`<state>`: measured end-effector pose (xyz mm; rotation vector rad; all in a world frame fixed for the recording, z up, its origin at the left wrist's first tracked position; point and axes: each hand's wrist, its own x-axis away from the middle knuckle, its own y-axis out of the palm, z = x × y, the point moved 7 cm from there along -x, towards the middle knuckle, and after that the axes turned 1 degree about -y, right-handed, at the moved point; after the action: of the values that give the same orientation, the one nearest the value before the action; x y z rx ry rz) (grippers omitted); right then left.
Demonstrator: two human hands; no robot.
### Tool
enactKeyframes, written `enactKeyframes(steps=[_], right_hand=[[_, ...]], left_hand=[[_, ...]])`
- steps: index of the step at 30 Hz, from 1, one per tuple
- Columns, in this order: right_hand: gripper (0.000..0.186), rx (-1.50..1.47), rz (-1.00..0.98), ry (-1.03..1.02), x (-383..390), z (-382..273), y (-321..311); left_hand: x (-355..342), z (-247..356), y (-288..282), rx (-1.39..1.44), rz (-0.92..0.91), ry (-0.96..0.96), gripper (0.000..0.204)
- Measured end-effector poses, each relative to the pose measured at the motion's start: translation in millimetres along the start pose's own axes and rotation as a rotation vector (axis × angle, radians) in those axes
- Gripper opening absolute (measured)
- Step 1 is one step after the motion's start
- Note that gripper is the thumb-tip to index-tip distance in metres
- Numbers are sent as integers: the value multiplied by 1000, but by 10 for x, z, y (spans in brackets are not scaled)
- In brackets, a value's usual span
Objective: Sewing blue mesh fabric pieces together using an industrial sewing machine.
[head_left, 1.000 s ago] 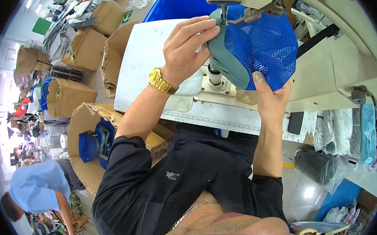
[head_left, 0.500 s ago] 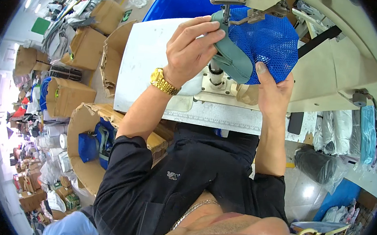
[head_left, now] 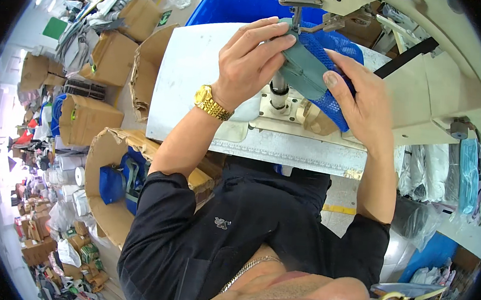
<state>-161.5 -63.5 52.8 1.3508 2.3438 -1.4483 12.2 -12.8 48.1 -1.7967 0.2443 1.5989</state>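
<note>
A grey-green fabric panel (head_left: 306, 70) lies under the needle and presser foot (head_left: 296, 21) of a cream sewing machine (head_left: 433, 102). Blue mesh fabric (head_left: 335, 113) runs along the panel's right side, partly hidden by my fingers. My left hand (head_left: 253, 60) pinches the panel's upper left edge close to the presser foot. On the other side my right hand (head_left: 362, 94) grips the mesh, with the thumb on top beside the panel and the fingers partly behind the cloth. Below the panel stands a metal post (head_left: 278, 92) of the machine.
Behind the white worktable (head_left: 185, 62) sits a blue plastic bin (head_left: 228, 4). An open cardboard box (head_left: 103, 160) with blue and grey pieces stands at the left. Plastic-wrapped bundles (head_left: 426, 171) hang at the right. More cartons and stacked goods fill the far left.
My right hand has moved up and right and taken a new grip, fingers over the mesh. The mesh is now gathered rather than spread out. My left hand and the panel shifted slightly right.
</note>
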Motion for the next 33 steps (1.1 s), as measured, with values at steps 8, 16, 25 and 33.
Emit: enactKeyframes(steps=[8, 16, 25, 33], right_hand=[[40, -550, 79, 148, 26, 272, 262], [38, -795, 62, 219, 15, 273, 361], [40, -894, 38, 193, -25, 207, 353], [39, -784, 73, 208, -107, 314, 380]], left_hand=[[-7, 55, -18, -38, -30, -3, 28], [-91, 78, -112, -51, -70, -130, 28], [21, 131, -76, 235, -110, -687, 21], [73, 7, -14, 353, -132, -822, 20]])
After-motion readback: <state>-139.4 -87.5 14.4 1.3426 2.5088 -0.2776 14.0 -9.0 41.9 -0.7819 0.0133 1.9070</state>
